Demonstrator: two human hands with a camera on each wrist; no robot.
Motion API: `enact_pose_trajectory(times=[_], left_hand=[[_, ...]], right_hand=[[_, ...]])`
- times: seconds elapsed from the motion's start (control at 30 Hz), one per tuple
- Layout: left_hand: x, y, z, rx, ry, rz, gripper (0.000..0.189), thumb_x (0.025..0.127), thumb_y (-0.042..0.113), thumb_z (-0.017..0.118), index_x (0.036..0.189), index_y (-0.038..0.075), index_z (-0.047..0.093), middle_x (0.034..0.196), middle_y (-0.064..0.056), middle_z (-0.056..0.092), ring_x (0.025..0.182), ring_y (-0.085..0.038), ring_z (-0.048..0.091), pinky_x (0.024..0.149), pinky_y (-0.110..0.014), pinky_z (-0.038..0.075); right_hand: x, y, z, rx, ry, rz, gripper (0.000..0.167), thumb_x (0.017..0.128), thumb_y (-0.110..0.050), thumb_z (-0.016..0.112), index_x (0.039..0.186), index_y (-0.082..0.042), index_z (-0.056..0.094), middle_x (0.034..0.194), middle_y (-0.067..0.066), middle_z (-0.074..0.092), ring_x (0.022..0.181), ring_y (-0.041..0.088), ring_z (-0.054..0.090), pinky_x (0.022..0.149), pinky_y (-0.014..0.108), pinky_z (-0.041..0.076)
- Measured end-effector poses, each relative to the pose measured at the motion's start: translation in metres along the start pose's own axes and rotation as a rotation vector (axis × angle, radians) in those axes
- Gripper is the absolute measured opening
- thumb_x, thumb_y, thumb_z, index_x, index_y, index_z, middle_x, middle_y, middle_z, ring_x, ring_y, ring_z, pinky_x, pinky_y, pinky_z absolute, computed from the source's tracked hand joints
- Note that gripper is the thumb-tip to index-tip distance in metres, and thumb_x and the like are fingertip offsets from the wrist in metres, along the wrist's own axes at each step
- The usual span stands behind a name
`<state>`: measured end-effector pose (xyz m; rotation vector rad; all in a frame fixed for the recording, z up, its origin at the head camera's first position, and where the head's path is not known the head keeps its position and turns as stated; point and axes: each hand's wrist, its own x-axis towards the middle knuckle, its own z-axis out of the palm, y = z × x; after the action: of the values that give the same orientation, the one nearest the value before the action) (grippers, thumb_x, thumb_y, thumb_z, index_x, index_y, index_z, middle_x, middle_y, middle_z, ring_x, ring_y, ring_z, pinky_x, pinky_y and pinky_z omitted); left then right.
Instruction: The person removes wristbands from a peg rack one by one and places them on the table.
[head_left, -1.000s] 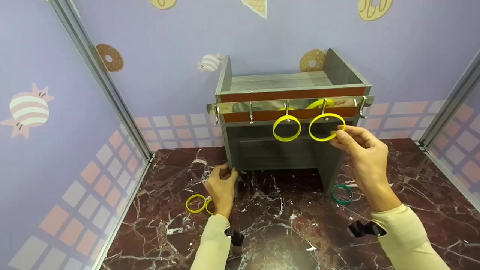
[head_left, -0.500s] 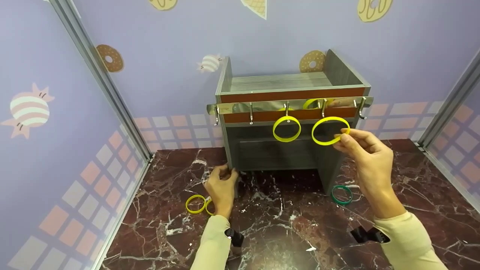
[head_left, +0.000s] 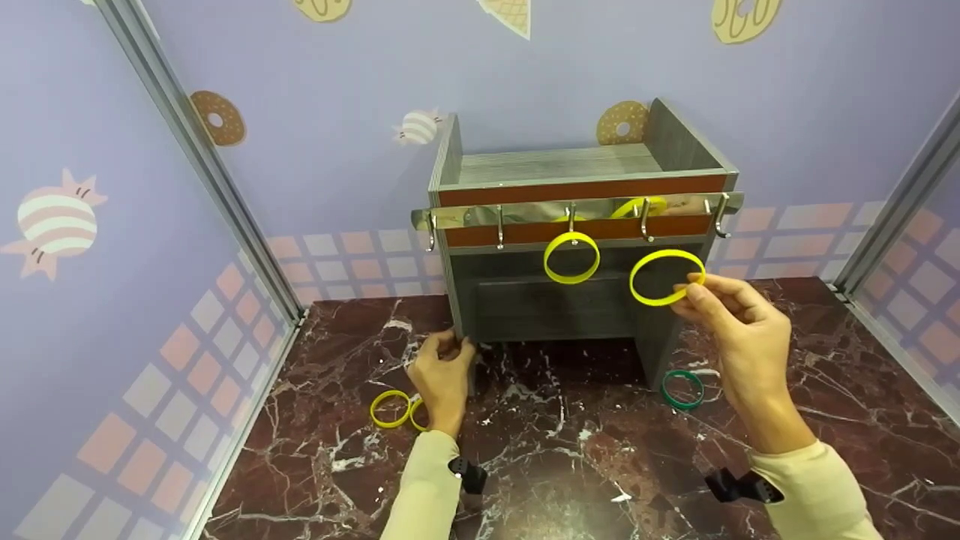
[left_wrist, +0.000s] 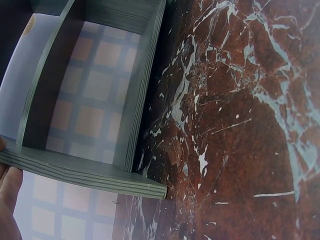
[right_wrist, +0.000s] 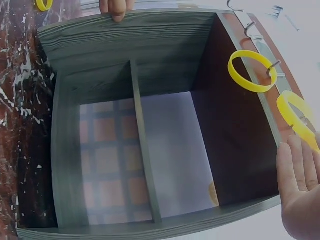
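Observation:
My right hand (head_left: 750,345) pinches a yellow ring (head_left: 660,303) by its right side, just below a hook (head_left: 646,221) and apart from it in the head view. Another yellow ring (head_left: 571,281) hangs from the neighbouring hook to the left. These hooks sit on a shiny metal rail (head_left: 536,214) across the front of a grey wooden shelf unit (head_left: 555,161). Low on the unit's left side, my left hand (head_left: 441,375) grips the edge of the side panel (left_wrist: 90,175); the left wrist view shows fingers on that panel.
A green ring (head_left: 682,406) lies on the dark marbled tabletop (head_left: 540,487) near the unit's right foot. Two yellow rings (head_left: 390,426) lie left of my left forearm, one partly hidden by it. Patterned walls (head_left: 337,135) enclose the back and sides.
My right hand has moved down and slightly right with its yellow ring, away from the hook. My left hand and the hanging ring have stayed put.

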<state>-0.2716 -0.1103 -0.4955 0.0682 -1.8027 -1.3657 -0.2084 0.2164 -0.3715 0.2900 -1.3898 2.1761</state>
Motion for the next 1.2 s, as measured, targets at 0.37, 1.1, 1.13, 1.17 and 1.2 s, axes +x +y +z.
enact_pose_trajectory(times=[0.37,1.1,1.13,1.17,1.2], left_hand=[[-0.002,0.001,0.0,-0.02,0.004,-0.001,0.015,0.077,-0.008,0.084,0.089,-0.003,0.076,0.083,-0.016,0.077,0.071,-0.028,0.077,0.064,-0.026,0.064],[-0.001,-0.001,0.0,0.002,0.004,0.012,0.015,0.077,-0.007,0.085,0.089,-0.001,0.078,0.083,-0.013,0.077,0.071,-0.025,0.077,0.063,-0.028,0.064],[-0.001,-0.001,0.0,-0.002,0.003,0.007,0.015,0.077,-0.007,0.084,0.09,-0.001,0.078,0.083,-0.013,0.077,0.071,-0.025,0.077,0.063,-0.027,0.064],[-0.001,0.0,0.0,-0.005,0.001,0.001,0.015,0.077,-0.007,0.084,0.09,-0.001,0.077,0.084,-0.013,0.077,0.071,-0.025,0.077,0.063,-0.026,0.064],[-0.001,0.0,0.0,-0.01,0.0,-0.004,0.016,0.077,-0.007,0.084,0.09,-0.001,0.077,0.084,-0.013,0.077,0.071,-0.026,0.077,0.063,-0.026,0.064]], right_hand=[[-0.008,0.011,-0.014,-0.043,0.027,0.035,0.022,0.096,0.009,0.071,0.113,0.023,0.066,0.098,0.023,0.075,0.081,0.028,0.078,0.08,0.037,0.065],[-0.017,0.024,-0.045,-0.059,0.107,0.135,0.026,0.097,0.004,0.073,0.115,0.02,0.067,0.096,0.022,0.077,0.077,0.028,0.079,0.075,0.035,0.065],[-0.017,0.025,-0.046,-0.055,0.111,0.14,0.025,0.097,0.004,0.073,0.115,0.02,0.067,0.095,0.022,0.077,0.076,0.028,0.079,0.075,0.035,0.065],[-0.017,0.025,-0.047,-0.05,0.116,0.144,0.025,0.097,0.004,0.073,0.115,0.02,0.067,0.094,0.022,0.077,0.076,0.028,0.079,0.074,0.035,0.065],[-0.017,0.026,-0.049,-0.046,0.119,0.147,0.024,0.097,0.004,0.073,0.114,0.02,0.067,0.094,0.022,0.077,0.076,0.028,0.079,0.074,0.035,0.065]])
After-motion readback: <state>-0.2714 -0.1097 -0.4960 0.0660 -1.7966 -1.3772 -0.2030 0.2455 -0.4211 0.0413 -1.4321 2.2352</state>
